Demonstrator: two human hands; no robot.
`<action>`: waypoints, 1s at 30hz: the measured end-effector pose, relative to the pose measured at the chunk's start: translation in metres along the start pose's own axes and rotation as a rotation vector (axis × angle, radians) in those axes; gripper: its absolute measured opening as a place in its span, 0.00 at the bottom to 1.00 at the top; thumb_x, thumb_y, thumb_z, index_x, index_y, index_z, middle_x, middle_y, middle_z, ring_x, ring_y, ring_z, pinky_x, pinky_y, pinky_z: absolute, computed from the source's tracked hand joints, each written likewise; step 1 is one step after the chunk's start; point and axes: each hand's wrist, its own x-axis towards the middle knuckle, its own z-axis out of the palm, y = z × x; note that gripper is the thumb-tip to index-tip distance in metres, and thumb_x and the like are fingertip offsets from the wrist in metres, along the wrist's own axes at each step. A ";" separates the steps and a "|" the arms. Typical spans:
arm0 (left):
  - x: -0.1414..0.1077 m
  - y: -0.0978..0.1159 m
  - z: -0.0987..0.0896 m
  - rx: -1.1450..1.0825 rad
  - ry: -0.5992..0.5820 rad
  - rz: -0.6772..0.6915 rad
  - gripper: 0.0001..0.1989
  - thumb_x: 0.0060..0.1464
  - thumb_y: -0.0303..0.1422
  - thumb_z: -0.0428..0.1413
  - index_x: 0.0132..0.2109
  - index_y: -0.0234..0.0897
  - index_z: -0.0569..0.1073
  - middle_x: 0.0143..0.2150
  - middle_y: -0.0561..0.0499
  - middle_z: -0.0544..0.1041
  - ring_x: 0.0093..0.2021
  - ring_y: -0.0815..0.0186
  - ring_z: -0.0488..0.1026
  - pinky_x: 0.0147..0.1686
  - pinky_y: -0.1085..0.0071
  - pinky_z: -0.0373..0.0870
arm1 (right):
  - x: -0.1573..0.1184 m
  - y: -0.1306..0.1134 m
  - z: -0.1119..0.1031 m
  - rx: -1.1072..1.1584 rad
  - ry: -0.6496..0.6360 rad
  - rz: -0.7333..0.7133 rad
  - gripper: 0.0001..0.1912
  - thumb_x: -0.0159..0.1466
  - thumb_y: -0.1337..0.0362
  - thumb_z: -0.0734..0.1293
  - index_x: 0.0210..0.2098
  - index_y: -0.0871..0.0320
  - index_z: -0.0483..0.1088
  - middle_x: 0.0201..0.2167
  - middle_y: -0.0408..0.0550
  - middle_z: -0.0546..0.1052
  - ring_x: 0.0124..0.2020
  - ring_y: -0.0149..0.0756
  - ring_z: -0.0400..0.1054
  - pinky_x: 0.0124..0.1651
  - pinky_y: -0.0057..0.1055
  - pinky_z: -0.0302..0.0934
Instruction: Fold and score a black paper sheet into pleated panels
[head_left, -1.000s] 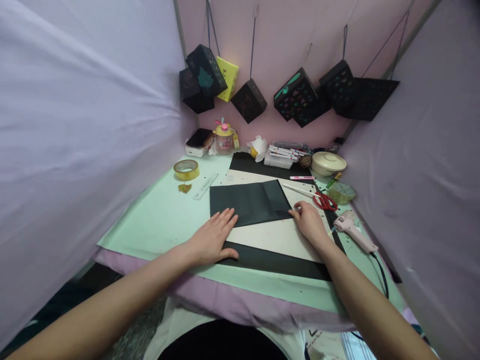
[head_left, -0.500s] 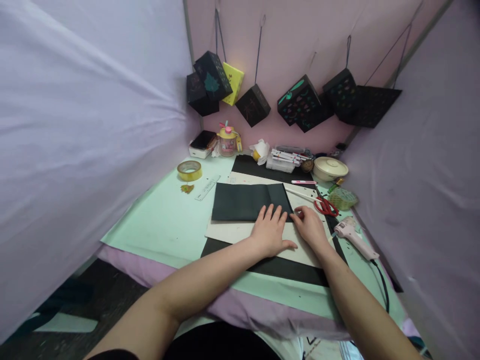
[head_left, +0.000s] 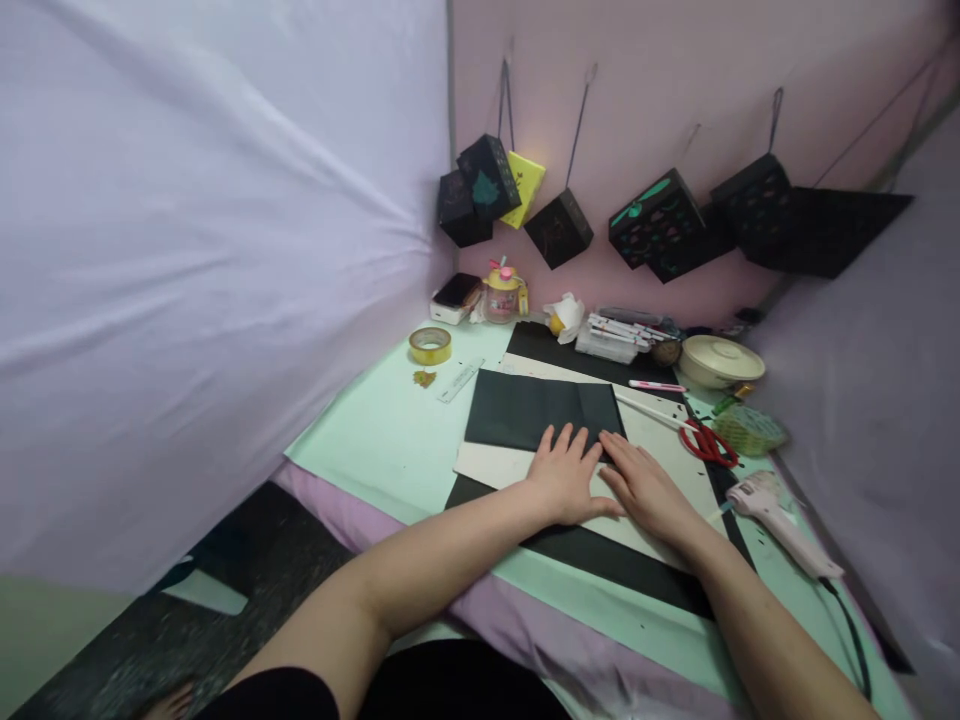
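Note:
A black sheet of paper point(head_left: 517, 408), with a crease near its right end, lies on a white board point(head_left: 495, 460). My left hand point(head_left: 566, 478) rests flat on the sheet's near edge with its fingers spread. Beside it my right hand point(head_left: 649, 490) lies stretched out, fingertips on the sheet's near right corner. Neither hand grips anything. Under the white board is a larger black sheet point(head_left: 600, 560). Red-handled scissors point(head_left: 709, 443) lie to the right of the paper.
A pale glue gun point(head_left: 780, 520) with a cord lies at the right. Tape point(head_left: 430, 346) and a clear ruler point(head_left: 461, 381) are at the left. Behind stand a jar point(head_left: 501, 297), a box of markers point(head_left: 615, 338) and a lidded bowl point(head_left: 721, 360). Black boxes point(head_left: 559, 230) hang above.
The view has swung left, so everything sits further right. My right hand's fingers, bent at the paper's corner before, now lie straighter and flatter on it. My left hand stays pressed down.

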 end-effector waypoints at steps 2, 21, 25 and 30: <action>-0.014 -0.017 -0.008 -0.001 -0.014 -0.063 0.51 0.49 0.68 0.35 0.69 0.37 0.50 0.72 0.42 0.46 0.71 0.47 0.38 0.65 0.45 0.34 | 0.000 0.000 0.000 -0.035 -0.008 -0.002 0.28 0.69 0.53 0.53 0.65 0.56 0.55 0.66 0.52 0.58 0.67 0.45 0.50 0.66 0.51 0.50; -0.060 -0.061 -0.021 0.020 0.022 -0.224 0.47 0.49 0.68 0.37 0.69 0.46 0.52 0.72 0.45 0.45 0.71 0.43 0.36 0.64 0.42 0.37 | -0.001 -0.001 0.000 -0.024 0.027 -0.002 0.29 0.68 0.51 0.53 0.64 0.56 0.57 0.65 0.55 0.61 0.65 0.46 0.56 0.64 0.49 0.54; -0.061 -0.062 -0.019 0.017 0.034 -0.224 0.47 0.50 0.67 0.37 0.69 0.45 0.52 0.72 0.45 0.45 0.71 0.43 0.36 0.64 0.42 0.36 | -0.001 -0.004 0.000 -0.093 0.105 0.011 0.30 0.67 0.51 0.53 0.65 0.56 0.55 0.65 0.55 0.61 0.66 0.48 0.53 0.65 0.57 0.48; -0.061 -0.060 -0.021 0.001 0.029 -0.226 0.48 0.49 0.68 0.36 0.69 0.46 0.52 0.72 0.44 0.45 0.71 0.43 0.36 0.64 0.42 0.35 | 0.000 -0.020 0.000 -0.230 0.223 -0.065 0.30 0.68 0.51 0.52 0.66 0.53 0.52 0.67 0.52 0.57 0.69 0.47 0.47 0.67 0.58 0.38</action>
